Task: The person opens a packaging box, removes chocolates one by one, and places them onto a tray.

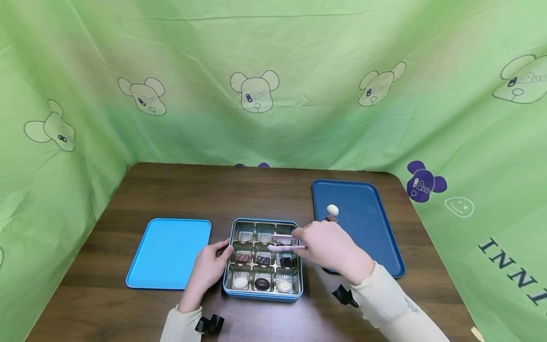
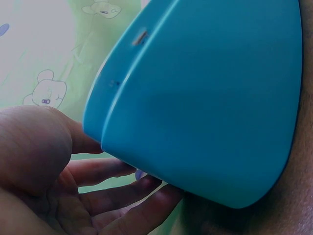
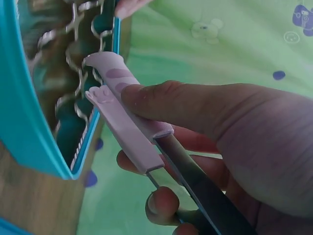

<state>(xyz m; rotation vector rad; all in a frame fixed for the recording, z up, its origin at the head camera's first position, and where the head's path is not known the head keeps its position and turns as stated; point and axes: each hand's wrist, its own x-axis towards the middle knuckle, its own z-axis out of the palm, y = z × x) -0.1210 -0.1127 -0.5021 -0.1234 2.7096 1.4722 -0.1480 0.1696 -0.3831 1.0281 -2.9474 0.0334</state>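
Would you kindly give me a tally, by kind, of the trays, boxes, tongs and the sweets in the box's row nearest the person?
Trays: 2 (light blue tray, dark blue tray)
Boxes: 1 (blue box)
Tongs: 1 pair
White sweets: 2
Dark sweets: 1
Total: 7

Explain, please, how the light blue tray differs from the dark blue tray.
Place: the light blue tray lies left of the box, the dark blue tray right of it.
Size: the dark blue tray looks longer from front to back than the light blue tray.
Contents: a white piece lies on the dark blue tray; no piece shows on the light blue tray.
Both lie flat on the table, with rounded corners.
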